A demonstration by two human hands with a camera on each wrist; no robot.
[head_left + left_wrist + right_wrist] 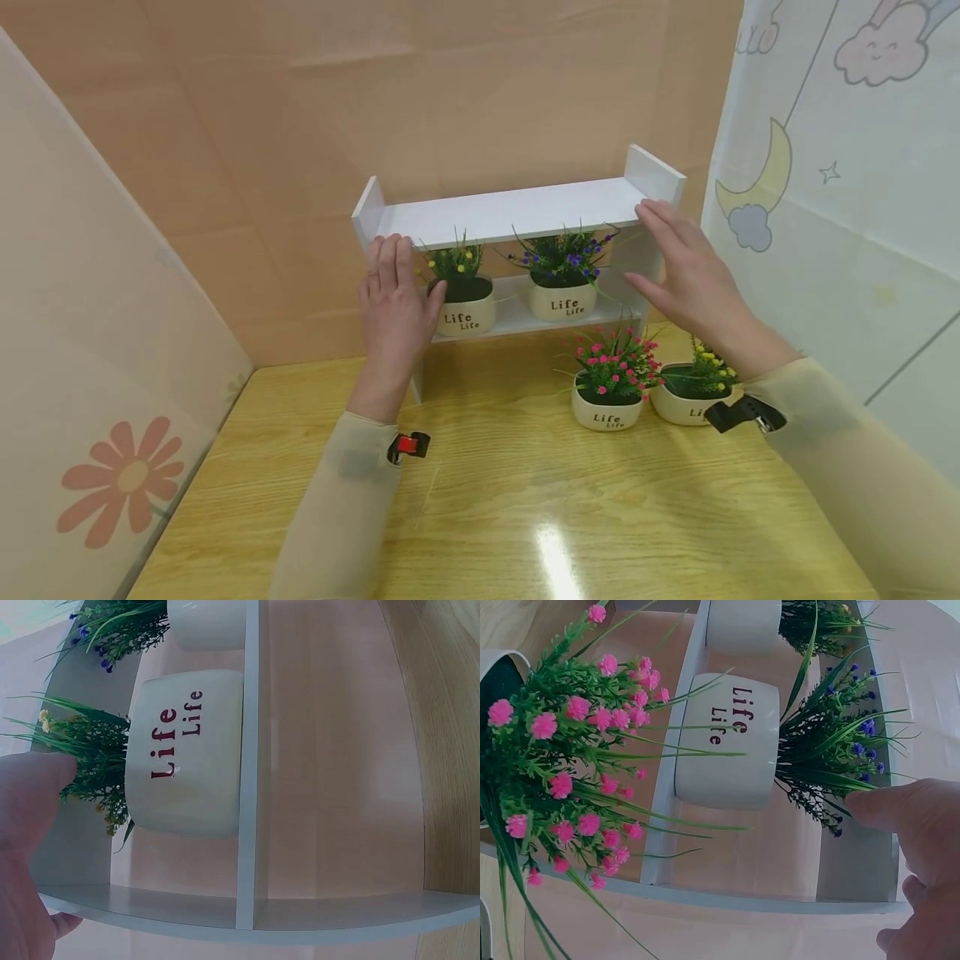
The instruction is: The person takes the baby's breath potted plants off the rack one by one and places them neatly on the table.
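Observation:
A white two-tier shelf (510,210) stands on the table against the back wall. At its front left upper corner my left hand (392,304) lies with straight fingers at the board's edge, thumb spread beside a pot with yellow flowers (468,317). My right hand (693,279) touches the upper right corner with extended fingers, its thumb apart and pointing inward. On the lower tier, right of the yellow-flowered pot, sits a cream pot with purple-blue flowers (731,742). Both pots carry the word "Life". In the left wrist view, a fingertip (66,922) shows outside the side panel.
In front of the shelf's right end, a pot with pink flowers (607,414) stands on the wooden table (480,508). Beside it is another yellow-flowered pot (678,408), partly behind my right wrist. Patterned sheets (847,208) hang at both sides.

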